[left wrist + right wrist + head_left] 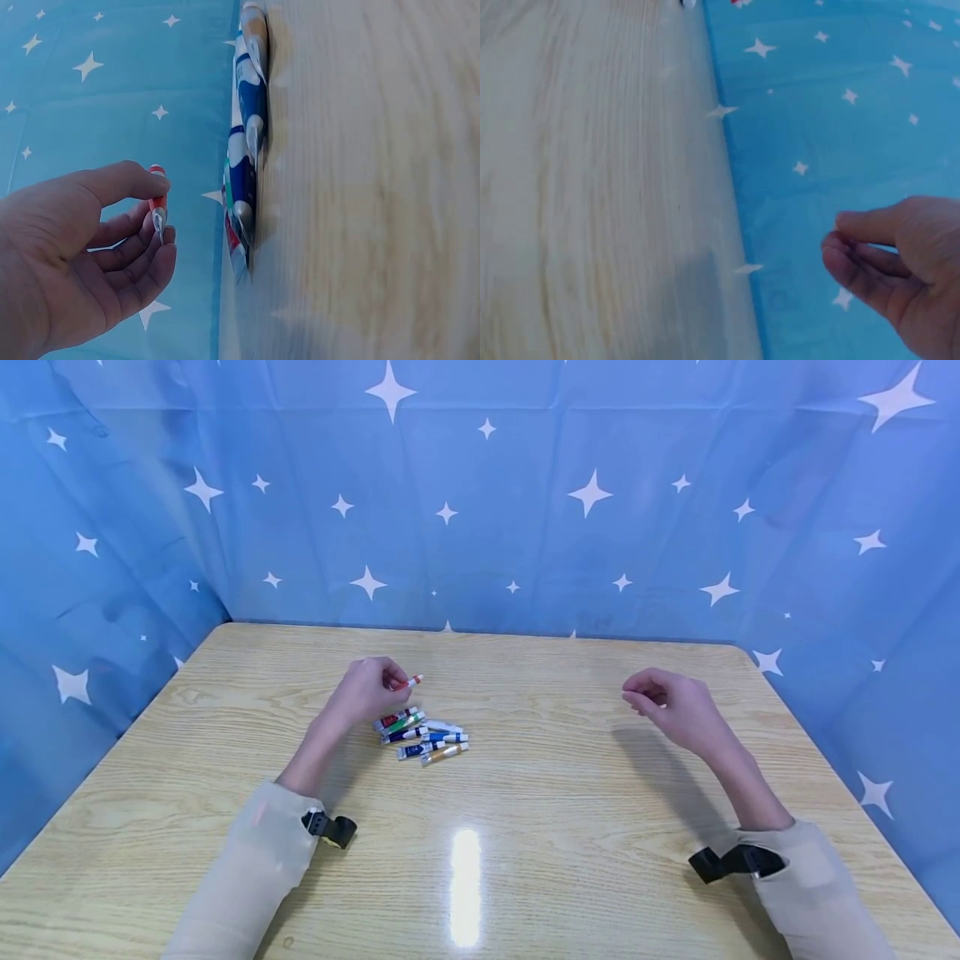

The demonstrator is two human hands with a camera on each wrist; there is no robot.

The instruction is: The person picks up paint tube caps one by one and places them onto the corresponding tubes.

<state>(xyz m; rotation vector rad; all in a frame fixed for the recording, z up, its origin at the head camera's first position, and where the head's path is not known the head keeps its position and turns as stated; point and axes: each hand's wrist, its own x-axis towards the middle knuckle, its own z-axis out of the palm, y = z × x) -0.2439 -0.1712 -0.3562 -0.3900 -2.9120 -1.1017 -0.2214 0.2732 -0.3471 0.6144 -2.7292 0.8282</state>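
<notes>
My left hand [369, 687] pinches a small orange-red paint tube [414, 681] with a white band between thumb and fingers, held above the table. In the left wrist view the same paint tube [157, 196] points its crimped silver end down. Just below and right of that hand lies a loose pile of paint tubes: red [395, 718], green [405, 722], dark blue [405, 736], white, blue and an ochre tube [445, 754] nearest me. Over the right part of the table, my right hand [678, 706] hovers with loosely bent fingers, thumb near the fingertips, holding nothing.
The pile rests on a light wood-grain table [555, 827] with rounded far corners. A blue curtain [510, 543] with white stars hangs behind and at both sides. Black wrist cameras [341, 832] sit on both sleeves. A bright light reflection shows near the front middle.
</notes>
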